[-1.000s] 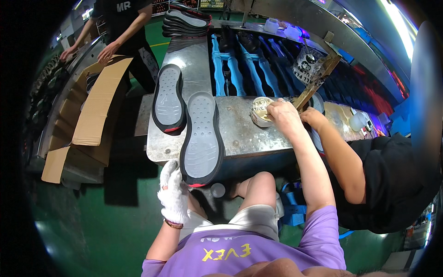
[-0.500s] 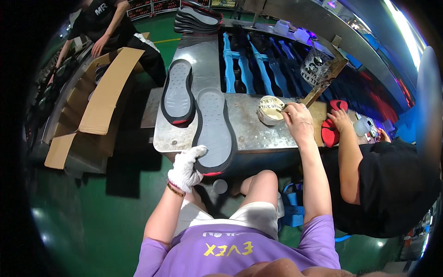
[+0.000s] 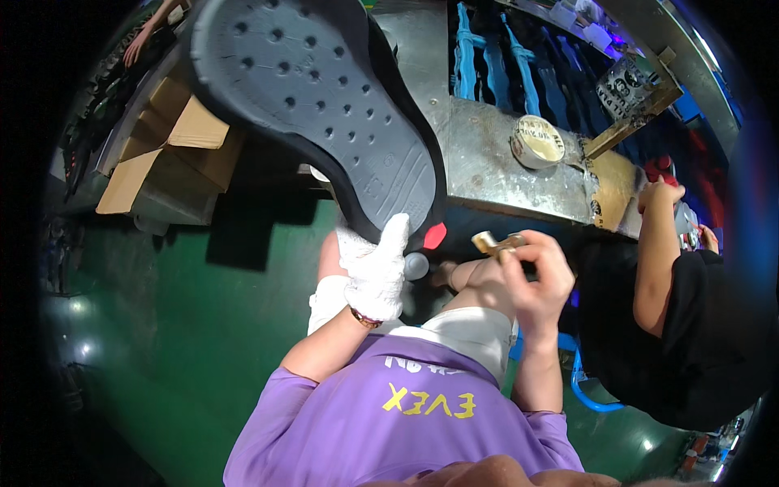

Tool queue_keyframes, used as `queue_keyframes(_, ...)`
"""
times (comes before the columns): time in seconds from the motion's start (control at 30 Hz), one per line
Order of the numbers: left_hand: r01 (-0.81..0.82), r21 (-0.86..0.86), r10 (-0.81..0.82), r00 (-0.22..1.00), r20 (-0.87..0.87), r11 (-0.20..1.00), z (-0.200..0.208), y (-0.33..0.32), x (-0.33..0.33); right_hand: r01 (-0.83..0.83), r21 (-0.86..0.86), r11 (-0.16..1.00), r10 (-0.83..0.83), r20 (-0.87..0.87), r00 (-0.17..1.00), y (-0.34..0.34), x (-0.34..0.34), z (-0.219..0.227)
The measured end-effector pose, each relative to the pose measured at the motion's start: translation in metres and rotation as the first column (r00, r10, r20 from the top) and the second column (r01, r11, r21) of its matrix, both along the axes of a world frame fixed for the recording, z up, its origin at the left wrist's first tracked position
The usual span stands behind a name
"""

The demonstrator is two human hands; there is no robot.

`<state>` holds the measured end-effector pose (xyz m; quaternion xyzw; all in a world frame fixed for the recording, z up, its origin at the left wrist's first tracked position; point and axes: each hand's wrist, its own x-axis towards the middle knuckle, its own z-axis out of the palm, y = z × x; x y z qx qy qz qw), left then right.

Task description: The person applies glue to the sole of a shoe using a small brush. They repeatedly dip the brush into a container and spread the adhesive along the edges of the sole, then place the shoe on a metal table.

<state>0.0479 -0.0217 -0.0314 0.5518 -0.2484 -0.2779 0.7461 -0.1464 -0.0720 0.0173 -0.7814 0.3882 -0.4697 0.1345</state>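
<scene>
My left hand (image 3: 375,280), in a white knitted glove, grips one end of a shoe sole (image 3: 341,122). The thumb presses on the grey, dimpled face, by the black rim and a red tip. This sole is raised and tilted close in front of me, covering much of the bench. My right hand (image 3: 537,280) is bare and pinches a small brush (image 3: 487,242) with a pale tip, just right of the sole's red tip and apart from it. Beyond it, a round tub (image 3: 538,142) of cream-coloured stuff stands on the metal bench (image 3: 487,183).
An open cardboard box (image 3: 130,183) stands at the left, near another person's arm (image 3: 146,36). Blue sole-shaped pieces (image 3: 466,61) lie on a dark belt behind the bench. At the right, a co-worker in black (image 3: 665,341) handles a red piece (image 3: 661,169). A wooden post (image 3: 633,122) leans beside the tub.
My left hand has raised the sole off the bench, bringing it much nearer. My right hand has drawn back from the tub with the brush. The other sole is now hidden, and the view has shifted.
</scene>
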Motion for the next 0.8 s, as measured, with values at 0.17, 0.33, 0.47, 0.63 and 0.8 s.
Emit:
queue_keyframes(0.17, 0.054, 0.088, -0.037, 0.981, -0.188, 0.995, 0.029, 0.013, -0.014, -0.078, -0.111, 0.991, 0.07, -0.08, 0.994, 0.022, 0.028, -0.004)
queue_keyframes(0.33, 0.116, 0.081, -0.087, 0.949, -0.304, 0.99, 0.017, 0.019, -0.011, -0.097, -0.156, 0.983, 0.062, -0.215, 0.975, 0.025, 0.038, 0.003)
queue_keyframes(0.47, 0.082, 0.082, -0.072, 0.99, -0.123, 0.993, 0.018, 0.022, -0.01, -0.106, -0.173, 0.979, 0.049, -0.303, 0.952, 0.026, 0.042, -0.001)
queue_keyframes(0.63, 0.027, 0.039, -0.031, 0.994, 0.109, 0.999, 0.009, 0.026, -0.011, -0.057, -0.09, 0.994, 0.03, -0.285, 0.958, 0.031, 0.049, -0.002)
queue_keyframes(0.8, 0.084, 0.151, -0.083, 0.996, -0.016, 0.985, 0.011, 0.026, -0.009, -0.037, -0.165, 0.986, -0.029, -0.379, 0.925, 0.029, 0.049, -0.005)
